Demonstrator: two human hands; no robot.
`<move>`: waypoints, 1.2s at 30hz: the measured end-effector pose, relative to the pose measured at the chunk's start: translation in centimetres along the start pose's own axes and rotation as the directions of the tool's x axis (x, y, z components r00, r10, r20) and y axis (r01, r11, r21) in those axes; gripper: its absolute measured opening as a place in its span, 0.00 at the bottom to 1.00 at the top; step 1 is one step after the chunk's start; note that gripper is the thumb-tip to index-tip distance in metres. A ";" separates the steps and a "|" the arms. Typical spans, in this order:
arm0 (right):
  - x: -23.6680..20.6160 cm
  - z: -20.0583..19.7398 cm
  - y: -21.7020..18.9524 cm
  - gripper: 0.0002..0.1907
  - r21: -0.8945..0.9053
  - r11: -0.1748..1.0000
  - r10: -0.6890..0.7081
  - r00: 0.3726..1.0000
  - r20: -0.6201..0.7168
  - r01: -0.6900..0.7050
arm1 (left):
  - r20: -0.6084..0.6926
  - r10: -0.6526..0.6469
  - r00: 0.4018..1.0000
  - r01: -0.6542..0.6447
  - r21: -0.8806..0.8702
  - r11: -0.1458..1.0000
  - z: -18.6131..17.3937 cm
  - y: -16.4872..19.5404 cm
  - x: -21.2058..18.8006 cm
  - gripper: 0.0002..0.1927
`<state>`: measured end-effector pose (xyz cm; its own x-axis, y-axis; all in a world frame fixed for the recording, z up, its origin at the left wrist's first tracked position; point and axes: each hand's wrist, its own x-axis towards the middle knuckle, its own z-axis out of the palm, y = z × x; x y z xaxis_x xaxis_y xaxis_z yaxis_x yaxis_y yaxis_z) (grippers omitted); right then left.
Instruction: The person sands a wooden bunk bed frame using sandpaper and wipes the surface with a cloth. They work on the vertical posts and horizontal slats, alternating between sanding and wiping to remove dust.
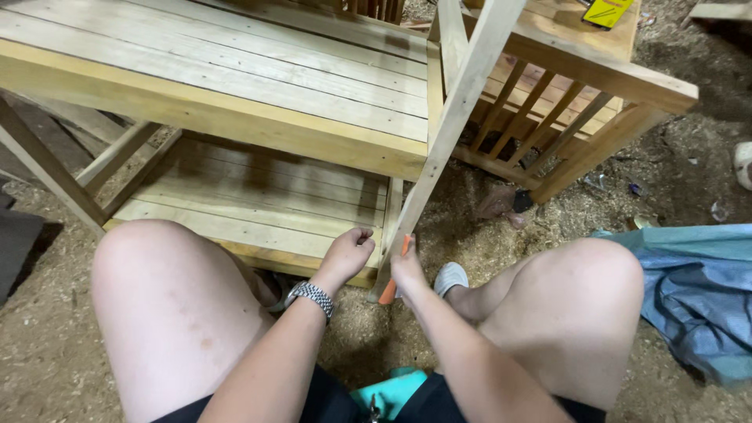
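Wooden shelving, built of pale slats with an upper deck and a lower deck, stands on the sawdust-strewn floor right in front of a seated person whose bare knees frame the bottom of the view. A slanted wooden leg runs down from the top of the frame to the floor between the knees, at the unit's near right corner. The left hand, with a metal wristwatch on its wrist, is curled loosely with fingers bent inward, just beside the lower deck's front edge and the leg; whether it pinches anything small cannot be told. The right hand is closed around an orange tool handle, pressed close against the lower end of the leg; the tool's working end is hidden. A foot in a grey shoe rests on the floor just right of that hand. Behind the leg stands a second wooden frame with slanted rungs, with a yellow object on its top. A blue tarpaulin lies crumpled at the right.
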<state>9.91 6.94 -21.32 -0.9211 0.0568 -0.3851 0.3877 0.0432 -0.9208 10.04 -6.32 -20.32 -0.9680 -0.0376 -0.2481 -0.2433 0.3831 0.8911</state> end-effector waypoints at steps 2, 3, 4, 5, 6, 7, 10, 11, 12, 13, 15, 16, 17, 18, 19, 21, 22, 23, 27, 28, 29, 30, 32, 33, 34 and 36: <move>0.6 -0.2 -1.0 0.28 0.193 0.980 -0.063 0.996 0.056 0.051 | 0.008 -0.019 1.000 0.019 -0.022 1.000 -0.1 -0.1 -0.2 0.24; 1.0 -0.4 -1.7 0.31 0.166 0.983 -0.080 0.996 0.035 0.073 | 0.010 -0.037 0.999 0.037 -0.050 0.998 -0.1 -0.2 -0.2 0.24; 1.3 -0.7 -2.3 0.34 0.139 0.986 -0.093 0.996 0.013 0.090 | 0.016 -0.059 0.998 0.060 -0.078 0.995 -0.1 -0.3 -0.3 0.24; 1.4 -0.8 -2.6 0.37 0.110 0.989 -0.100 0.995 -0.006 0.101 | 0.013 -0.042 0.999 0.043 -0.072 0.996 -0.1 -0.4 -0.3 0.24; 1.4 -0.8 -2.6 0.39 0.045 0.999 -0.004 1.000 -0.020 0.005 | 0.009 -0.030 1.000 0.031 -0.065 0.997 -0.1 -0.5 -0.4 0.24; 1.4 -0.6 -2.5 0.39 -0.011 0.999 0.032 0.999 -0.043 -0.033 | 0.010 -0.019 1.000 0.019 -0.051 0.999 -0.1 -0.6 -0.5 0.24; 1.4 0.1 -1.4 0.39 -0.151 0.989 -0.012 0.998 -0.067 0.002 | 0.032 -0.095 0.995 0.096 -0.021 0.995 0.0 -0.6 -0.5 0.24; 1.5 0.2 -1.0 0.39 -0.143 0.990 -0.018 0.998 -0.056 0.009 | 0.027 -0.075 0.997 0.076 -0.015 0.997 0.1 -0.6 -0.4 0.24; 1.8 0.3 -0.7 0.40 -0.128 0.992 -0.016 0.998 -0.062 0.007 | 0.021 -0.060 0.998 0.060 -0.008 0.998 0.1 -0.7 -0.4 0.24; 2.0 0.4 -0.4 0.40 -0.120 0.993 -0.020 0.997 -0.071 0.012 | 0.013 -0.049 0.999 0.049 -0.001 0.999 0.1 -0.7 -0.3 0.24; 2.4 0.3 0.1 0.40 -0.084 0.996 0.004 0.994 -0.106 -0.013 | 0.028 -0.050 0.998 0.051 -0.023 0.998 0.3 -0.8 -0.2 0.24; 2.6 0.3 0.1 0.43 -0.078 0.993 -0.102 0.987 -0.126 0.093 | 0.036 -0.047 0.998 0.049 -0.040 0.998 0.4 -0.8 -0.2 0.24; 2.6 0.3 0.3 0.45 -0.072 0.975 -0.217 0.965 -0.145 0.209 | 0.037 -0.058 0.998 0.059 -0.031 0.998 0.5 -0.9 -0.1 0.24; 2.7 0.3 0.4 0.45 -0.175 0.980 -0.118 0.982 -0.148 0.092 | 0.039 -0.064 0.997 0.065 -0.020 0.998 0.6 -1.0 -0.1 0.24; 2.6 0.5 0.4 0.45 -0.218 0.976 -0.060 0.985 -0.161 0.024 | 0.038 -0.072 0.997 0.073 -0.010 0.997 0.6 -1.0 -0.1 0.23; 2.5 0.9 0.4 0.44 -0.246 0.969 -0.027 0.978 -0.205 -0.025 | 0.042 -0.078 0.996 0.078 -0.003 0.997 0.7 -1.1 -0.1 0.23; 2.5 1.1 0.4 0.44 -0.235 0.972 -0.068 0.975 -0.212 0.016 | 0.040 -0.083 0.996 0.083 0.001 0.997 0.7 -1.1 -0.1 0.23; 2.6 1.3 0.3 0.43 -0.240 0.968 -0.136 0.964 -0.229 0.079 | 0.030 -0.059 0.998 0.060 -0.009 0.998 0.6 -1.2 -0.1 0.23; 2.9 1.5 0.3 0.44 -0.220 0.963 -0.217 0.937 -0.275 0.158 | 0.005 -0.020 1.000 0.020 -0.019 1.000 0.4 -1.4 -0.2 0.23; 2.9 1.4 0.3 0.45 -0.120 0.975 -0.211 0.944 -0.255 0.185 | 0.002 0.006 1.000 -0.006 -0.008 1.000 0.4 -1.5 -0.1 0.23; 2.9 1.3 0.3 0.46 -0.018 0.977 -0.211 0.947 -0.243 0.213 | 0.022 -0.034 0.999 0.034 -0.016 0.999 0.4 -1.5 -0.2 0.23; 2.9 1.2 0.2 0.41 -0.086 0.993 -0.104 0.965 -0.241 0.085 | 0.039 -0.069 0.997 0.070 -0.026 0.997 0.4 -1.5 -0.2 0.23; 3.1 0.9 0.2 0.30 -0.214 0.961 0.118 0.960 -0.255 -0.175 | 0.056 -0.104 0.993 0.106 -0.043 0.993 0.4 -1.5 -0.2 0.23; 3.3 0.8 0.1 0.34 -0.164 0.983 0.043 0.970 -0.238 -0.084 | 0.055 -0.108 0.993 0.111 -0.051 0.993 0.4 -1.5 -0.3 0.24; 3.6 0.8 0.1 0.37 -0.110 0.994 -0.033 0.974 -0.224 0.009 | 0.053 -0.112 0.992 0.115 -0.058 0.992 0.4 -1.4 -0.3 0.24; 4.3 0.5 0.0 0.39 -0.056 0.990 -0.142 0.964 -0.226 0.133 | 0.033 -0.053 0.998 0.054 -0.032 0.998 0.4 -1.4 -0.2 0.23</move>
<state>5.96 6.70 -23.02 -0.9346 0.2743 -0.2265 0.2636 0.1065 -0.9587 10.65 -6.47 -21.70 -0.9511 -0.0272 -0.3078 -0.2974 0.3507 0.8880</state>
